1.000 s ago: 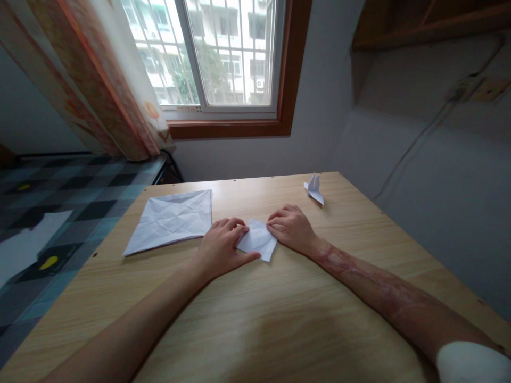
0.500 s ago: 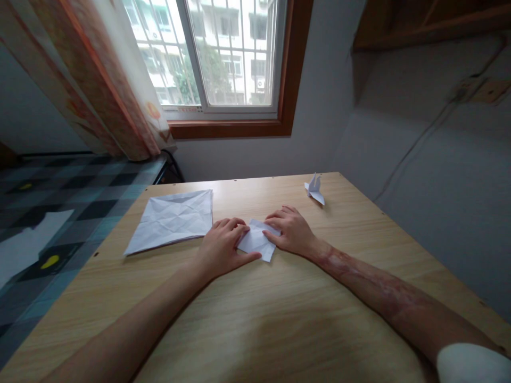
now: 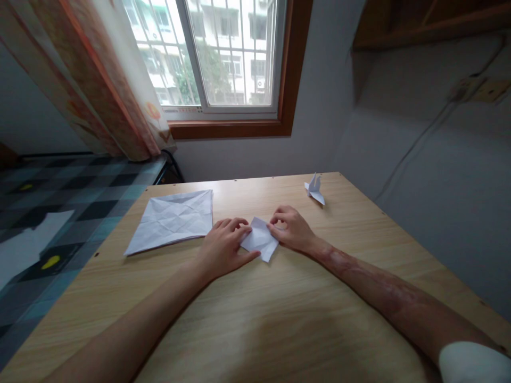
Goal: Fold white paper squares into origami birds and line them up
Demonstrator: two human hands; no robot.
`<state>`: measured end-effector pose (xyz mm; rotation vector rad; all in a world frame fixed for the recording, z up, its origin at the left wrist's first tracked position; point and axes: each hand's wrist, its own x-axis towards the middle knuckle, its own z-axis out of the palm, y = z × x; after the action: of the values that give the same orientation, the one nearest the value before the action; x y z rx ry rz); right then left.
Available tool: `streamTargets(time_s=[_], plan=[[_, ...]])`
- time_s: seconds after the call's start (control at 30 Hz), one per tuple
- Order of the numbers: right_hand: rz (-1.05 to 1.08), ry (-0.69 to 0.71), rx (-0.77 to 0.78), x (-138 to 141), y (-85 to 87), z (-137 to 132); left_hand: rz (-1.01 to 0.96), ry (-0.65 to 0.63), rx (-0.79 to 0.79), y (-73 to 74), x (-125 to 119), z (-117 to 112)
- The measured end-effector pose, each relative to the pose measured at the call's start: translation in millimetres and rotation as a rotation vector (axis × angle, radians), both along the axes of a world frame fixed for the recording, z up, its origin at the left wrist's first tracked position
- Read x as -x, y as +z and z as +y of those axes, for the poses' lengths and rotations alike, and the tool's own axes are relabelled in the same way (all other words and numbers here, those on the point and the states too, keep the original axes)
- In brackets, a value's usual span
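A small piece of folded white paper [image 3: 259, 238] lies on the wooden table between my two hands, with creases across its surface. My left hand [image 3: 227, 244] steadies its left side, index finger at the upper left edge and thumb stretched along the near edge. At the right corner, my right hand [image 3: 290, 226] pinches the paper between thumb and index finger, its other fingers curled. The underside of the paper is hidden.
A stack of larger creased white paper sheets [image 3: 175, 219] lies left of my left hand. A folded paper crane [image 3: 314, 190] stands near the table's [image 3: 255, 319] far right corner. Further left, white paper [image 3: 34, 242] rests on a checkered bed cover [image 3: 75, 186].
My right hand's fingers have closed from lying over the paper into a pinch at its right corner. The paper has shifted slightly right and shows more of its surface. The left hand barely moved.
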<state>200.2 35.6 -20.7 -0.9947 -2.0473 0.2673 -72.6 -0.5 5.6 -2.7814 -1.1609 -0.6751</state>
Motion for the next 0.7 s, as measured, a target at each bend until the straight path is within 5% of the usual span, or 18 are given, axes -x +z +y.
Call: streamTargets(time_s=[0.23, 0.43, 0.7], plan=[[0.209, 0.158, 0.183, -7.0, 7.3, 1.6, 0.027, -0.085, 0.012, -1.1, 0.9, 1.6], [0.022, 0.361, 0.113, -5.8, 14.2, -5.1, -0.002, -0.072, 0.017, -4.7, 1.7, 5.5], [-0.222, 0.389, -0.077, 0.0, 3.4, -5.3, -0.107, -0.148, 0.175, 7.3, 2.3, 1.6]])
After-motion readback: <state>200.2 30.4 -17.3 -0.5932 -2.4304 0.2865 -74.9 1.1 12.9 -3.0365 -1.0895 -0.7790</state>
